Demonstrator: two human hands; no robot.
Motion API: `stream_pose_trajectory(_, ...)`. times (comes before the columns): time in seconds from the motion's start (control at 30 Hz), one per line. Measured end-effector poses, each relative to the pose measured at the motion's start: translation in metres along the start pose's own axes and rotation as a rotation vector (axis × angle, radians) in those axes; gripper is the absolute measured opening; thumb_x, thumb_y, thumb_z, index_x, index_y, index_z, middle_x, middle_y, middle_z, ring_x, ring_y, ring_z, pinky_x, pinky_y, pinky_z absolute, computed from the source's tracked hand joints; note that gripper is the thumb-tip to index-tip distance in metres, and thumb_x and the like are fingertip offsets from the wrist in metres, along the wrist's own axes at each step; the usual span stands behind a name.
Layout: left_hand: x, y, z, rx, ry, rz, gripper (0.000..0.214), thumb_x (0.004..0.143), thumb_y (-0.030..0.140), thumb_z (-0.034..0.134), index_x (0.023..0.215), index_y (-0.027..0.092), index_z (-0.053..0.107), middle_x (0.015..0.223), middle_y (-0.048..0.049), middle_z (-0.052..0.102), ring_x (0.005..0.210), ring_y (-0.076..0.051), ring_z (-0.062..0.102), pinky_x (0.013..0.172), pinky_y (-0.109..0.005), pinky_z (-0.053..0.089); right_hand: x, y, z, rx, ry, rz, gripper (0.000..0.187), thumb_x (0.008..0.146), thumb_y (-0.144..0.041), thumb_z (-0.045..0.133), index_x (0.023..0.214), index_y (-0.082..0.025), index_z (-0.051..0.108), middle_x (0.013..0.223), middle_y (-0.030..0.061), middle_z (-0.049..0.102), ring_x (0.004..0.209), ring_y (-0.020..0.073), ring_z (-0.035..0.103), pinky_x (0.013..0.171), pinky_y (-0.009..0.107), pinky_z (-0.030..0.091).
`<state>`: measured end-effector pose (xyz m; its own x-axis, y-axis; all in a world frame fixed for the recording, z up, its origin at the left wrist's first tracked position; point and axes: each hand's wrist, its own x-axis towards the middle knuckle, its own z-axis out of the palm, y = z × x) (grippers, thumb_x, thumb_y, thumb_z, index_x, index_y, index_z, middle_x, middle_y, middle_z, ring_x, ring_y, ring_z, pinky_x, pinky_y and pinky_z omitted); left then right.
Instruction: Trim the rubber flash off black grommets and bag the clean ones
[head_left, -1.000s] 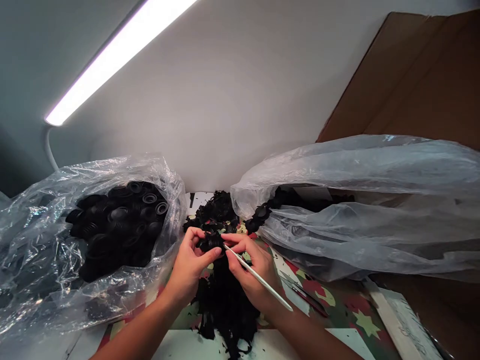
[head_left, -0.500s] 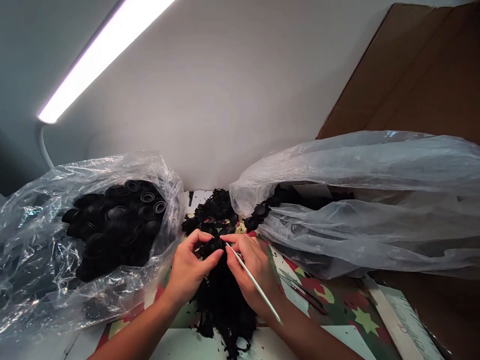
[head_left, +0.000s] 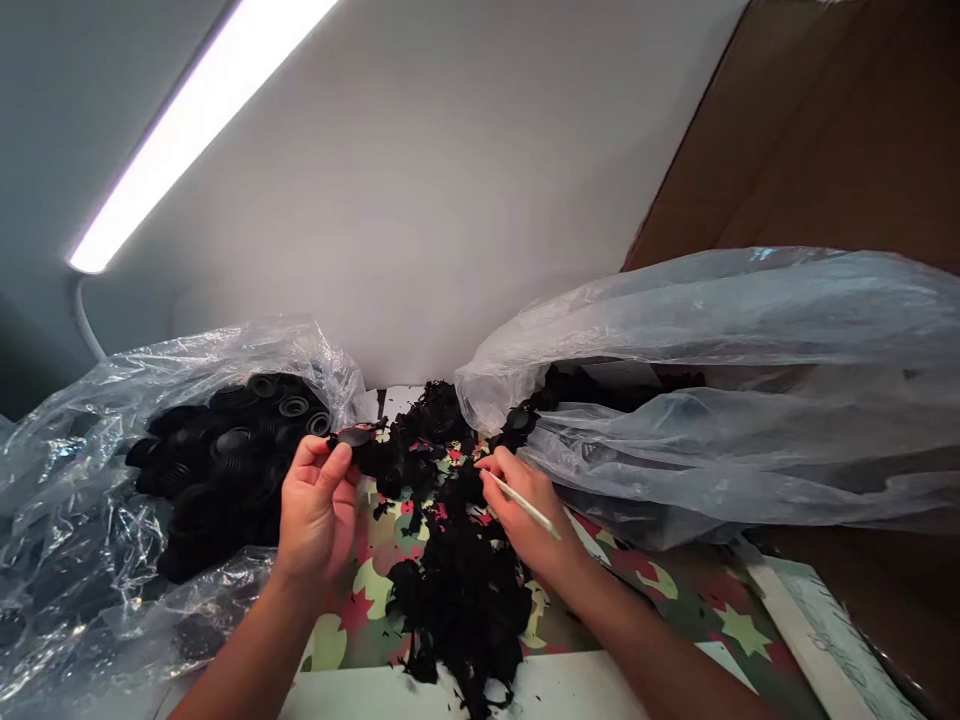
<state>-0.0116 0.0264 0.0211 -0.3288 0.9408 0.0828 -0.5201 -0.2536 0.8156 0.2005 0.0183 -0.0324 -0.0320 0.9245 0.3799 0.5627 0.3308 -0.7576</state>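
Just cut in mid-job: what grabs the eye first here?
A heap of black scraps covers the middle of the patterned mat, between the two hands. The left hand pinches a black part beside the left bag, which is piled with ribbed parts. The right hand holds a thin white stick by the mouth of the big right bag.

Glossy crinkled clear plastic bags (head_left: 90, 500) hold matt black ribbed rubber parts (head_left: 225, 450).
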Motion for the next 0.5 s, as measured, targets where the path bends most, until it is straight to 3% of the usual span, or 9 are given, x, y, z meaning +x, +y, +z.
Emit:
stream_pose_trajectory(0.2,-0.008,0.002,0.003,0.069,-0.150,-0.186,0.044,0.059,0.018,0.087,0.096,0.021,0.064,0.095,-0.0037,0.075,0.092,-0.021,0.072,0.076,-0.025,0.056,0.002,-0.013,-0.007,0.284,0.063,0.076,0.023,0.091,-0.037,0.053,0.072,-0.025,0.053,0.098,0.0044,0.077,0.074,0.0202,0.064,0.070,0.032,0.046)
stream_pose_trajectory(0.3,-0.012,0.000,0.001,0.099,-0.182,-0.223,0.036,0.055,0.013,0.075,0.090,0.018,0.068,0.086,-0.0021,0.072,0.081,-0.018,0.069,0.073,-0.025,0.054,0.002,-0.017,-0.012,0.459,0.113,0.077,0.028,0.090,-0.040,0.059,0.068,-0.024,0.051,0.101,0.0058,0.077,0.080,0.0205,0.064,0.076,0.035,0.048)
stream_pose_trajectory(0.4,-0.014,-0.004,-0.002,0.164,-0.267,-0.308,0.021,0.060,0.026,0.068,0.077,0.014,0.069,0.064,-0.0012,0.062,0.060,-0.012,0.056,0.057,-0.021,0.046,0.003,-0.016,-0.017,0.680,0.110,0.097,0.031,0.087,-0.043,0.067,0.069,-0.023,0.053,0.101,0.0054,0.077,0.086,0.0211,0.066,0.082,0.037,0.050)
stream_pose_trajectory(0.5,-0.017,-0.012,-0.002,0.313,-0.281,-0.384,0.034,0.075,0.048,0.067,0.086,0.015,0.069,0.050,0.0042,0.050,0.048,-0.010,0.041,0.047,-0.020,0.035,0.005,-0.015,-0.019,0.899,0.056,0.153,0.033,0.084,-0.045,0.074,0.071,-0.023,0.054,0.100,0.0039,0.077,0.085,0.0198,0.068,0.081,0.036,0.054)
